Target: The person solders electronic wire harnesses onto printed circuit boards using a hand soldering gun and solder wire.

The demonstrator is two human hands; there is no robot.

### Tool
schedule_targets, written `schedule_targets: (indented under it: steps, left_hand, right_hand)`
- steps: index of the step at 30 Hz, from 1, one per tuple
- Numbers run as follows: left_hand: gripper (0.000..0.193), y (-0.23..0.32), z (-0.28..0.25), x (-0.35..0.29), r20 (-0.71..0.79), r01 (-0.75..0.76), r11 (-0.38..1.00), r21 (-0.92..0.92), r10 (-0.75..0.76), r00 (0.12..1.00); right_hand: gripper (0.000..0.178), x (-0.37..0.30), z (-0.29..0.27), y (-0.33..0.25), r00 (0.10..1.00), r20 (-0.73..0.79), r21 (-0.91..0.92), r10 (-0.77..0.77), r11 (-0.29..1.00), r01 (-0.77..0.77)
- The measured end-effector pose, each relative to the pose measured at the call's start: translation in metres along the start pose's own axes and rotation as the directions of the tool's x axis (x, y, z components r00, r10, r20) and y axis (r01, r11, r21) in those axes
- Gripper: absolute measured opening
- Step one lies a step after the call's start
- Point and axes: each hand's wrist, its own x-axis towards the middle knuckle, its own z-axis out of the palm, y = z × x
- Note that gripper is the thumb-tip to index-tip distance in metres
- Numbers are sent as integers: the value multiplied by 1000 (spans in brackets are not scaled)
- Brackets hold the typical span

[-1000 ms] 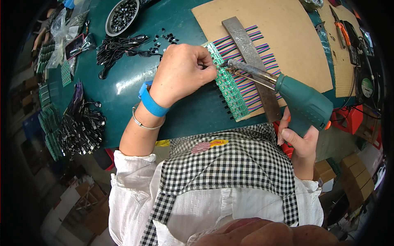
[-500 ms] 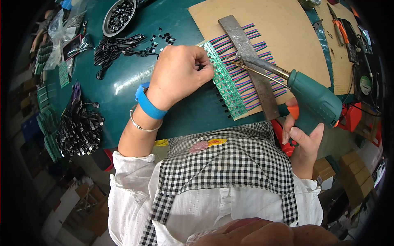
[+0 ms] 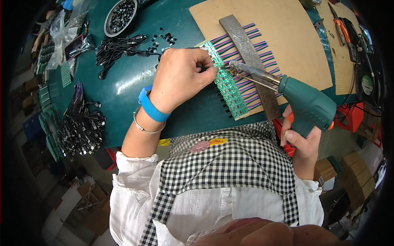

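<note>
Two hands work over a dark green table (image 3: 123,82) that fills most of the upper view. At about one o'clock lies a big sheet of brown cardboard (image 3: 283,37), and across it runs a long flat metal bar (image 3: 246,49), slanting from twelve toward four o'clock and pressing down a fan of coloured ribbon wires (image 3: 262,53). Along the cardboard's lower left edge sits a row of small green circuit boards (image 3: 230,88), with the wires meeting it from the right.

Next in size is the teal soldering gun (image 3: 305,102), at about three o'clock. The right hand (image 3: 301,139) is wrapped around its grip from below, one finger lying on the orange trigger; its metal barrel points toward ten o'clock and the tip rests at the upper end of the board row. The left hand (image 3: 180,80) (with a blue wristband (image 3: 152,108) and a thin bangle on its wrist) lies near the centre, fingers curled and pressed together, pinching something thin and dark against the boards just beside the tip; what it is I cannot tell.

Farther off, at nine o'clock, a heap of black cabled parts (image 3: 82,131) lies at the table's edge, a tangle of black cables (image 3: 119,47) sits at eleven o'clock, and above it a round metal bowl (image 3: 108,22) holds small dark pieces.
</note>
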Motion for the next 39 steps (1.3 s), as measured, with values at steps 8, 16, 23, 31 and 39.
schedule_targets:
  steps: [8,16,23,31,39]
  left_hand:
    - [8,5,-2,3,33,68,998,10,-68,997]
    - [14,0,0,3,44,19,1000,-2,-19,999]
    - [12,-1,-6,-4,37,33,999,-18,-32,999]
    - [19,-20,-38,-50,69,259,843,-472,-258,964]
    - [17,-104,-59,-50,-461,292,951,97,-217,860]
  right_hand:
    - [58,-6,-3,6,994,-64,-89,85,992,-90]
    - [56,4,4,-5,993,-120,0,-4,1000,4]
    - [60,8,7,-3,991,-133,-16,2,1000,-4]
    - [63,5,-11,-1,992,-101,48,-75,996,80]
    - [62,12,1,-4,993,-28,-1,-116,993,116]
